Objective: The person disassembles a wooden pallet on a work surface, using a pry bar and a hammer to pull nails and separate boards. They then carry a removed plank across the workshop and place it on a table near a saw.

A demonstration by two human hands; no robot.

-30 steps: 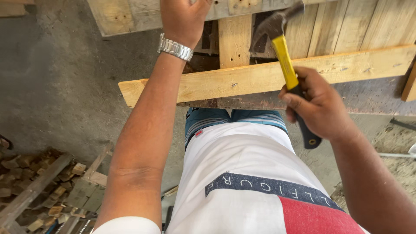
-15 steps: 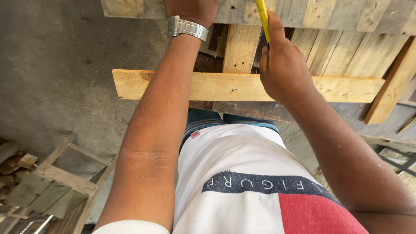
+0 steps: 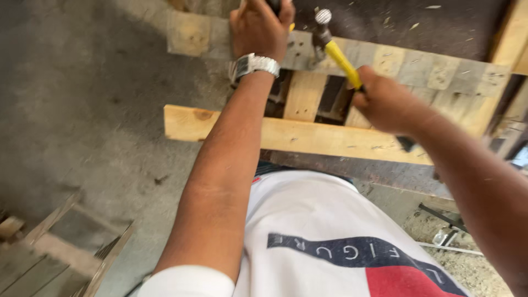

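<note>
Right hand (image 3: 388,104) closed round hammer (image 3: 336,52) handle; shaft slants up-left, head just right of left hand (image 3: 258,27), which pins something small to the pallet (image 3: 396,63), unidentifiable.

A grey concrete floor (image 3: 82,110) carries everything. On it, at the far side, lies a wooden pallet (image 3: 396,66) with a pale plank (image 3: 308,137) across its near edge. At the near left sits what looks like another wooden frame (image 3: 60,242), blurred.

Yellow-handled hammer (image 3: 336,50) above wooden pallet (image 3: 385,63)
</note>
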